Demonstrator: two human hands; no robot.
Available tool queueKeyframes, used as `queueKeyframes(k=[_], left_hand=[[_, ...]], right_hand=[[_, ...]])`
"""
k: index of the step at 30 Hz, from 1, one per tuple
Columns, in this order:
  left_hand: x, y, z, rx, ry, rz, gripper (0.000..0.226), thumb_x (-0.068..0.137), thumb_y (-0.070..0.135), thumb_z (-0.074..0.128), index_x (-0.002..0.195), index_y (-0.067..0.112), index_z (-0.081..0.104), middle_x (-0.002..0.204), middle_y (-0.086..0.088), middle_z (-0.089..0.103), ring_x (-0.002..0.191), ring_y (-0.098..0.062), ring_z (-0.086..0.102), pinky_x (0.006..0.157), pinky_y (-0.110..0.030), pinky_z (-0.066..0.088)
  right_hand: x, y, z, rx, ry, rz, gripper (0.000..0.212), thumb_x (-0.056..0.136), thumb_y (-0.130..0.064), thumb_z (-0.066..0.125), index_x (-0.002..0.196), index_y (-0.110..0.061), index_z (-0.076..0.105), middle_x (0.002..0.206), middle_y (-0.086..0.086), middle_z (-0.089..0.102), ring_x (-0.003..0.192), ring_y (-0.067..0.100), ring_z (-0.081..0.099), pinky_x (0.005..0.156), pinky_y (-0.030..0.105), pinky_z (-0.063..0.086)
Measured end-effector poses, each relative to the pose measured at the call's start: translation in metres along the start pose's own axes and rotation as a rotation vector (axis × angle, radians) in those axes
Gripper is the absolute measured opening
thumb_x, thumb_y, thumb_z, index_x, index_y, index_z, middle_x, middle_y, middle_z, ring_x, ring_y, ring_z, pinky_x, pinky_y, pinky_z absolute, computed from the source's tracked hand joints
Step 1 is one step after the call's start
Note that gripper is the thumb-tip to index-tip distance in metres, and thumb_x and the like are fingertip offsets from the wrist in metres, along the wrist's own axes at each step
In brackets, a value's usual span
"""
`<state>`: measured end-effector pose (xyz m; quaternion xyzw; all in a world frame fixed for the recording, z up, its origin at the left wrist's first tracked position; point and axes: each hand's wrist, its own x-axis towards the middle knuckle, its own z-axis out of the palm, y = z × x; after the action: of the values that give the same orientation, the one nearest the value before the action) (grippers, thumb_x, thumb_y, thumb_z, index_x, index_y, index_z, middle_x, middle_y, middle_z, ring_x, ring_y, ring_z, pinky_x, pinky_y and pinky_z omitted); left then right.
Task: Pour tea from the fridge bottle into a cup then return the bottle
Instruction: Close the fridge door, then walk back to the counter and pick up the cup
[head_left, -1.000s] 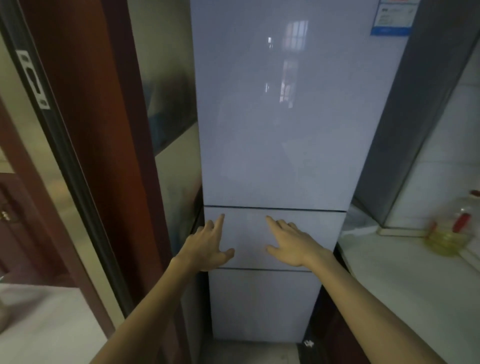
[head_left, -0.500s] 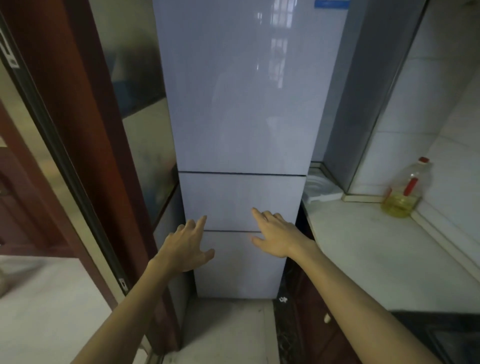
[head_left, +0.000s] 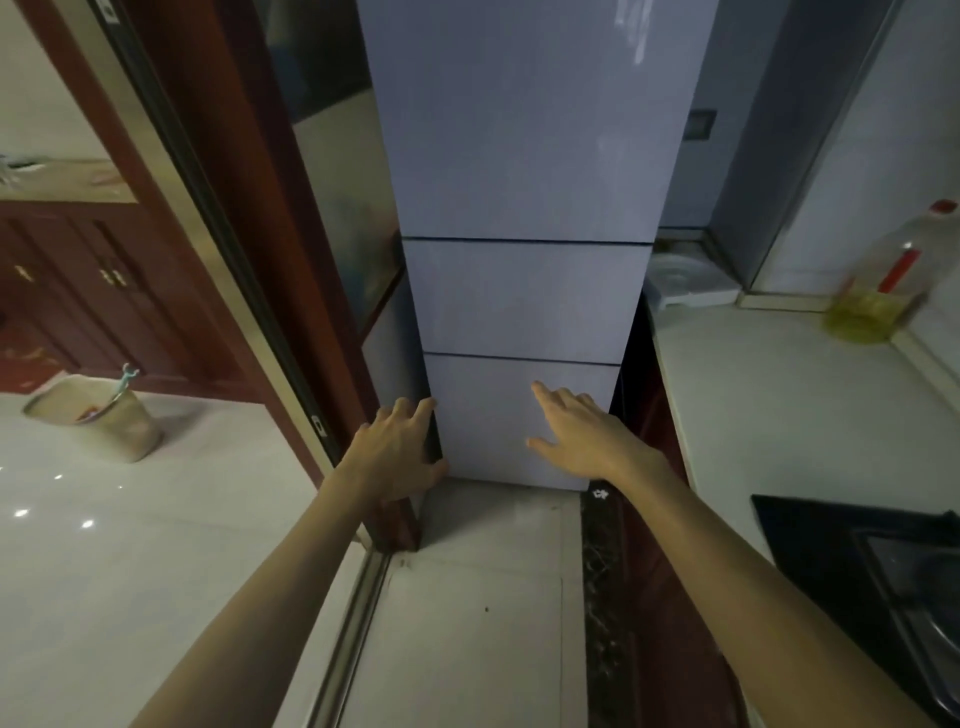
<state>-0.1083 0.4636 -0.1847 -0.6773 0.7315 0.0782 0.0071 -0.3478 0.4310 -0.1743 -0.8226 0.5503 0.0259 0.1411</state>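
A tall pale-blue fridge (head_left: 519, 156) stands ahead with all three of its doors closed. My left hand (head_left: 395, 452) is at the left edge of the bottom drawer (head_left: 498, 421), fingers spread and loosely bent against that edge, holding nothing. My right hand (head_left: 582, 436) hovers in front of the same drawer's right half with straight fingers pointing at the panel; whether it touches the panel is unclear. No tea bottle and no cup are in view.
To the right runs a white counter (head_left: 779, 405) with a blurred oil bottle (head_left: 878, 291) at the back, a white dish (head_left: 680, 280) beside the fridge and a black stove (head_left: 883, 571) near me. A dark red door frame (head_left: 218, 234) stands left, a beige basket (head_left: 98, 415) beyond it.
My view has tilted down and both hands have dropped from the middle drawer to the bottom one. The left hand has reached the drawer's left edge.
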Motion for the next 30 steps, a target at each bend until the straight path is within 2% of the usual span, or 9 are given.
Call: queueKeyframes(k=[11, 18, 24, 30], left_hand=[[-0.073, -0.007, -0.005, 0.003, 0.018, 0.046, 0.09, 0.085, 0.058, 0.059, 0.153, 0.022, 0.012, 0.139, -0.011, 0.045, 0.125, -0.034, 0.049, 0.099, -0.048, 0.049], [-0.142, -0.04, 0.0, -0.009, 0.021, 0.045, 0.096, 0.086, 0.058, 0.058, 0.156, 0.019, 0.006, 0.15, -0.015, 0.037, 0.133, -0.037, 0.043, 0.104, -0.05, 0.045], [-0.204, -0.066, 0.004, -0.025, 0.015, 0.051, 0.093, 0.086, 0.056, 0.06, 0.154, 0.018, 0.009, 0.143, -0.017, 0.042, 0.128, -0.039, 0.047, 0.102, -0.052, 0.046], [-0.249, -0.077, 0.003, -0.015, -0.007, 0.077, 0.079, 0.087, 0.053, 0.059, 0.149, 0.017, 0.023, 0.139, -0.015, 0.046, 0.127, -0.038, 0.047, 0.101, -0.052, 0.047]], right_hand=[[-0.067, -0.047, 0.016, -0.014, 0.006, 0.024, 0.077, 0.1, -0.046, 0.044, 0.156, -0.019, 0.0, 0.154, 0.013, 0.029, 0.137, 0.034, 0.032, 0.1, 0.049, 0.044], [-0.117, -0.107, 0.038, -0.025, 0.01, 0.051, 0.076, 0.1, -0.047, 0.042, 0.156, -0.021, -0.002, 0.155, 0.011, 0.027, 0.138, 0.032, 0.029, 0.102, 0.048, 0.042], [-0.17, -0.161, 0.069, -0.025, 0.01, 0.064, 0.076, 0.1, -0.046, 0.043, 0.156, -0.02, 0.0, 0.153, 0.013, 0.029, 0.137, 0.033, 0.031, 0.103, 0.05, 0.042], [-0.215, -0.197, 0.075, -0.034, 0.014, 0.086, 0.074, 0.1, -0.045, 0.043, 0.155, -0.019, 0.001, 0.154, 0.012, 0.029, 0.137, 0.033, 0.031, 0.102, 0.051, 0.042]])
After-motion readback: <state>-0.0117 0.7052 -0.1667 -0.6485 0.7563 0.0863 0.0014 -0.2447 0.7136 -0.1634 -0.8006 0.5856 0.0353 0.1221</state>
